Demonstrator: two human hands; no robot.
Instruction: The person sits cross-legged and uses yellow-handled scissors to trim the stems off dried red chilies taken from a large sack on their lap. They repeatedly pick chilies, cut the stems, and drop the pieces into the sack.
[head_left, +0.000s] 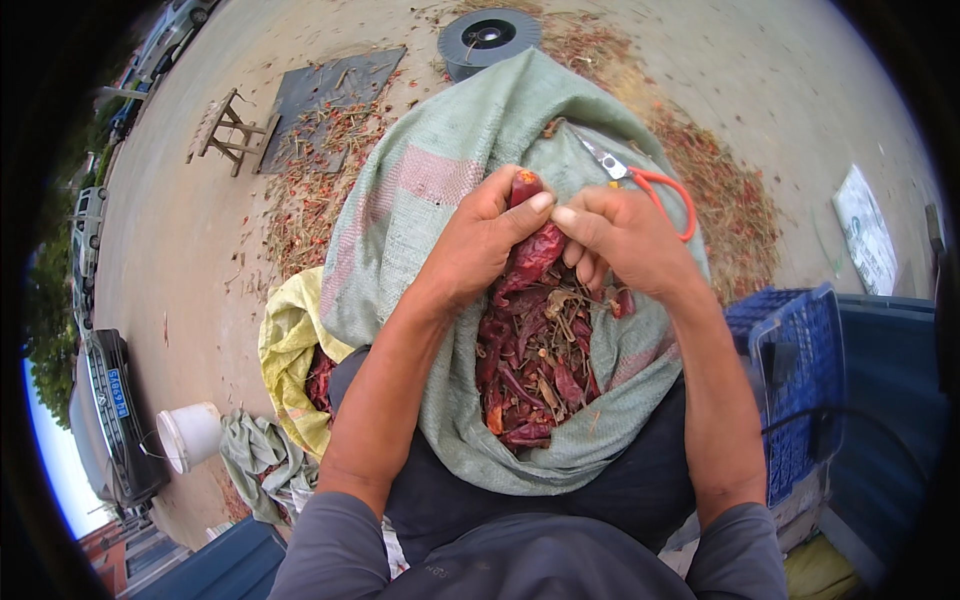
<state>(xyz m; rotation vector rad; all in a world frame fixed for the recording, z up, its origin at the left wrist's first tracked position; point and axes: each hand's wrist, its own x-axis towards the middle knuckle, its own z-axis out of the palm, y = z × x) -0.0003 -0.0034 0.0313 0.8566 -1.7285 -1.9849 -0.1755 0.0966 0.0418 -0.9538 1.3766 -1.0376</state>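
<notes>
My left hand (499, 225) holds a dried red chili pepper (534, 255), its cut-looking orange end pointing up between thumb and fingers. Against it, at my left thumb, the fingertips of my right hand (619, 232) are pinched; whether they grip anything is hidden. Below both hands, a green woven sack (427, 247) lies open across my lap, its rim rolled down around many dried chili peppers (525, 360) mixed with stems. Scissors with red handles (664, 187) rest on the sack's far side, just beyond my right hand.
A yellow woven sack (289, 322) with chilies and a white bucket (187, 435) are at left. A blue plastic crate (802, 375) stands at right. Ahead are a grey spool (491, 64), a dark mat (330, 105), a small wooden stool (229, 131) and scattered stems. Parked vehicles line the far left.
</notes>
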